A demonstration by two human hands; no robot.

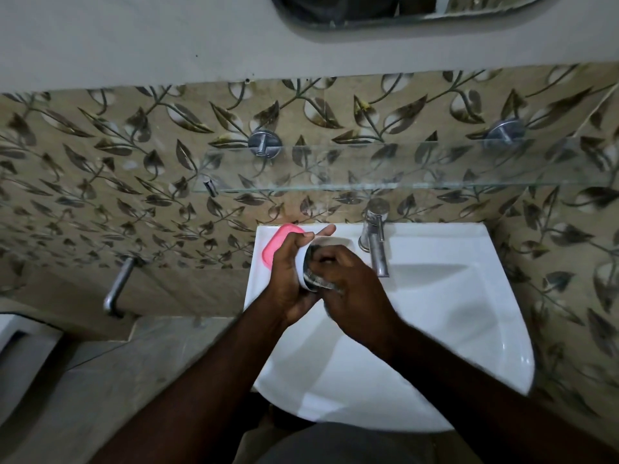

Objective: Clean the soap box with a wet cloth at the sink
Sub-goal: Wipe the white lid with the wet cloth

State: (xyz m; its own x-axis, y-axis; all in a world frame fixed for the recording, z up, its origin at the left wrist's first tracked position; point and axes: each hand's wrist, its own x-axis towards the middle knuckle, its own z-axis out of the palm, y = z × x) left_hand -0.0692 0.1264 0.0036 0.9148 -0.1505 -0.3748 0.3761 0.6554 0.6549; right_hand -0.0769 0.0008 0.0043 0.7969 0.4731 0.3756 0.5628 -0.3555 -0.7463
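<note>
Over the left side of the white sink [452, 316], my left hand [290, 279] grips a white soap box [326, 243] tilted on its side, open face turned to the right. My right hand [351, 289] presses a dark wet cloth [316, 279] into the box's inside; most of the cloth is hidden under my fingers. A pink soap-box part [276, 244] lies on the sink's back left corner, just behind my left hand.
A chrome tap [376, 242] stands at the sink's back rim, right of my hands. A glass shelf [402, 169] on metal brackets hangs above the sink against the leaf-patterned tiles. A metal spout [117, 289] sticks out of the wall at the left.
</note>
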